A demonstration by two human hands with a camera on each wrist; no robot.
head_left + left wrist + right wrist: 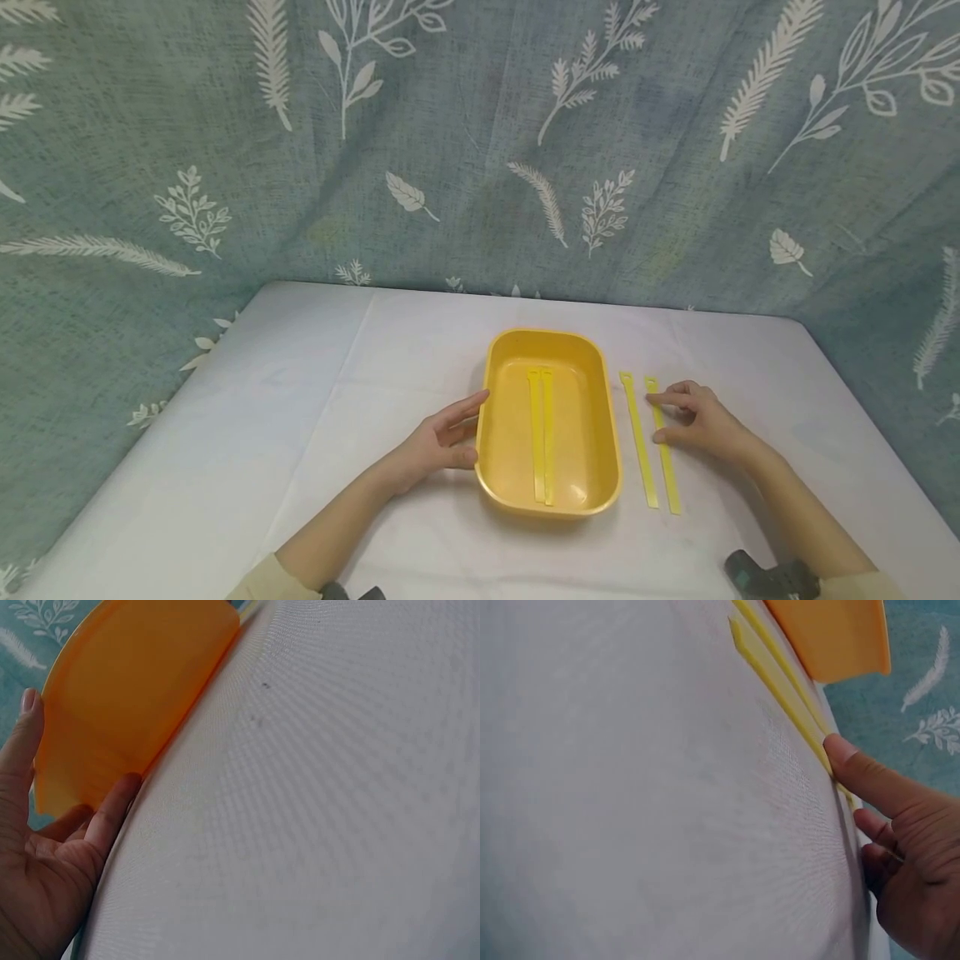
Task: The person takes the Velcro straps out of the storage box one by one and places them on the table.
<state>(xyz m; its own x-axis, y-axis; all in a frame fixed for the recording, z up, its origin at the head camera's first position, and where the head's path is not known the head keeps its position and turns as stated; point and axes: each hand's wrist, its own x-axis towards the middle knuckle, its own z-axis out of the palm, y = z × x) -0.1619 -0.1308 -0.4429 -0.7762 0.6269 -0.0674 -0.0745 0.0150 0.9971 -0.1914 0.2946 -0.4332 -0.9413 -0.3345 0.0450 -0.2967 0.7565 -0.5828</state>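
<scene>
A yellow oblong plastic tub [495,492] stands on the table, with two thin yellow strips [549,442] lying side by side in it. My left hand [435,446] rests against the tub's left side, fingers and thumb spread; in the left wrist view the fingertips touch its orange-looking wall [135,697]. To the right of the tub lie two more flat yellow strips, each with a wider slotted head at the far end. My right hand [697,421] is at the outer strip [670,479], index finger and thumb touching it well apart. The inner strip [640,442] lies beside it.
A white cloth [360,358] covers the table. Behind and at the sides hangs a green-blue curtain [465,142] with white leaf prints. Dark wrist devices [772,575] sit on both forearms near the sleeves.
</scene>
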